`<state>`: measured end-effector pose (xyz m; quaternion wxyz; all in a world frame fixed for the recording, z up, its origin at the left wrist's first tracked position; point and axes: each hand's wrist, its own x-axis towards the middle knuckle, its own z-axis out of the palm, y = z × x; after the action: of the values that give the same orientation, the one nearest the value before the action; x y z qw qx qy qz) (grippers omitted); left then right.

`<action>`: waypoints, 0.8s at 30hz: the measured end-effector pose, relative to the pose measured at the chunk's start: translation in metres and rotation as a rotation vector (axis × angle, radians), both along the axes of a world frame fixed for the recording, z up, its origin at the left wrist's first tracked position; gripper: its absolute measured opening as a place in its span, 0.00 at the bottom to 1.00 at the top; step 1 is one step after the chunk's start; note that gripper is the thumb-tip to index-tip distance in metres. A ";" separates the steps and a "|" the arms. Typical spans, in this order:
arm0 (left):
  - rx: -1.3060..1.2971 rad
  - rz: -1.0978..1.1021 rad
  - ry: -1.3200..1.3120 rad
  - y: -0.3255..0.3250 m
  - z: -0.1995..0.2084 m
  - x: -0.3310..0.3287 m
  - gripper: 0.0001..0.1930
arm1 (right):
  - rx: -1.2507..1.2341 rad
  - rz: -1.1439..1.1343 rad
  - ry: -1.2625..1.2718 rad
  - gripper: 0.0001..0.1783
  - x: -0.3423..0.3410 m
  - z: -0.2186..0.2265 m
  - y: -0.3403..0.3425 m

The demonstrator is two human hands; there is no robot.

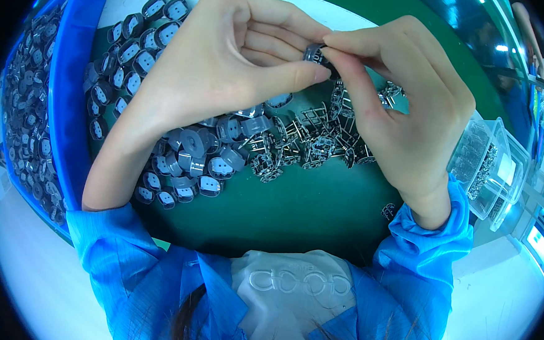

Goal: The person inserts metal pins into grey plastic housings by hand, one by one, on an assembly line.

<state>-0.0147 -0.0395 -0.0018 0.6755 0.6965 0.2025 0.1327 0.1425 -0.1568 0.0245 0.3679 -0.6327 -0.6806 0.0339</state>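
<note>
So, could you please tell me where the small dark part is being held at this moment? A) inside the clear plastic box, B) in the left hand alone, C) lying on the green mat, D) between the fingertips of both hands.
D: the small dark part sits pinched between the left hand thumb and fingers and the right hand fingertips, raised above the green mat.
</note>
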 end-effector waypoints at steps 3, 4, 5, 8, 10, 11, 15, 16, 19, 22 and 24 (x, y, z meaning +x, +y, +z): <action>-0.030 0.004 0.068 0.002 0.000 0.000 0.17 | 0.031 -0.011 0.068 0.10 0.002 -0.004 0.003; -0.059 0.029 0.037 0.002 -0.002 -0.001 0.18 | 0.056 0.018 0.134 0.10 0.002 -0.006 0.004; -0.088 0.054 0.006 0.002 -0.003 -0.002 0.19 | 0.057 0.021 0.134 0.10 0.002 -0.007 0.004; -0.097 0.105 -0.043 -0.003 -0.002 -0.001 0.20 | 0.110 0.027 0.090 0.10 0.003 -0.008 0.003; -0.106 0.098 -0.045 -0.002 0.000 -0.001 0.20 | 0.174 0.012 0.043 0.08 0.004 -0.008 0.002; -0.114 0.091 -0.046 -0.001 0.002 -0.002 0.20 | 0.175 0.012 0.042 0.08 0.007 -0.009 0.002; -0.101 0.092 -0.061 0.005 -0.005 -0.002 0.19 | 0.079 0.038 0.190 0.19 0.000 -0.019 0.009; -0.074 0.115 -0.055 0.004 -0.005 -0.003 0.19 | 0.004 -0.023 0.377 0.22 -0.006 -0.019 0.011; -0.066 0.137 -0.034 0.006 -0.003 -0.004 0.17 | -0.357 0.239 0.884 0.24 0.009 -0.022 0.008; -0.048 0.133 -0.021 0.004 -0.001 -0.004 0.16 | -0.338 0.206 0.936 0.19 0.002 -0.024 0.006; -0.009 0.128 -0.024 -0.003 0.001 -0.001 0.15 | -0.309 0.164 0.918 0.18 0.000 -0.023 0.003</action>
<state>-0.0154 -0.0421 -0.0007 0.6712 0.6773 0.2394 0.1830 0.1424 -0.1540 0.0018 0.5279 -0.5439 -0.4826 0.4388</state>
